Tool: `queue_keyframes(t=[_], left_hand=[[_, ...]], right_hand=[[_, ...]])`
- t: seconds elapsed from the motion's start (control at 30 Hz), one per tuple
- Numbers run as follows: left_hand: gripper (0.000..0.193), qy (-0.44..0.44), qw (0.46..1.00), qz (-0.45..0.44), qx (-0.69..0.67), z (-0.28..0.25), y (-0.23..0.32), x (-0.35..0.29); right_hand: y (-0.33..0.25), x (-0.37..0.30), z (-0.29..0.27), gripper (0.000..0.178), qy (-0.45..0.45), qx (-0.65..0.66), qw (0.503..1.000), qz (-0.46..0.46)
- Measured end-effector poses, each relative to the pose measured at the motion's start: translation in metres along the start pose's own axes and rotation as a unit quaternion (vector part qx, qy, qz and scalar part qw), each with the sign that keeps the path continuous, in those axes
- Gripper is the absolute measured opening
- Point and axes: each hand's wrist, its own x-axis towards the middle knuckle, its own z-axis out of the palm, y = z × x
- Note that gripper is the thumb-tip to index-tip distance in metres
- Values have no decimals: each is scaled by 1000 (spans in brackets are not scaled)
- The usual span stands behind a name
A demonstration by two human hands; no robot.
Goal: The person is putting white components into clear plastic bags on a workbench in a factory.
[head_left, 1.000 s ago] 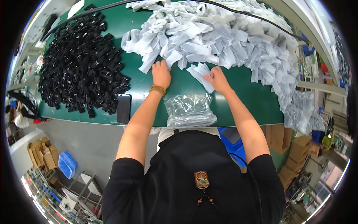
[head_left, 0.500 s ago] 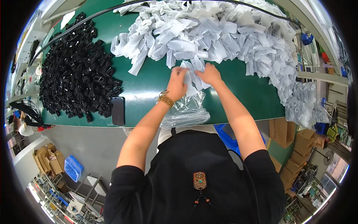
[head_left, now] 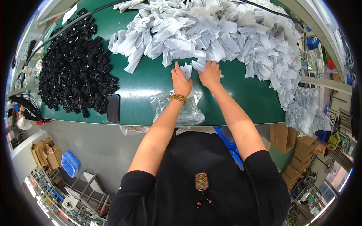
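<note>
My left hand (head_left: 181, 81), with a beaded bracelet on the wrist, is closed around a small whitish plastic packet (head_left: 186, 71). Just to its right, my right hand (head_left: 210, 76) has its fingers bent over another whitish packet (head_left: 198, 65) at the near edge of the pile. The fingertips of that hand are partly hidden. A large heap of similar white packets (head_left: 222, 32) spreads over the far side of the green table (head_left: 139, 81). Clear plastic bags (head_left: 190, 116) lie flat by the near edge, below my left hand and partly under the forearm.
On the left lies a big pile of coiled black cables (head_left: 73, 69), with a black phone (head_left: 113, 108) beside it at the table edge. Clear bagged bundles (head_left: 309, 111) hang at the right end. A black cord (head_left: 86, 15) crosses above the table. Cardboard boxes (head_left: 282, 137) stand below right.
My hands have drawn apart, each now at its own packet, where before both handled packets together over the clear bags. The clear bags show more openly on the table.
</note>
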Motion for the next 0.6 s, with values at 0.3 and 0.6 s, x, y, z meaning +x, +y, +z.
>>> queue_keyframes(t=[0.3, 0.6], left_hand=[[95, -217, 848, -157, -458, -32, 23, 3], [104, -297, 866, -36, -400, -59, 66, -8]], right_hand=[[18, -42, -11, 45, -283, 747, 593, 101], [11, -63, -37, 44, -286, 738, 604, 90]])
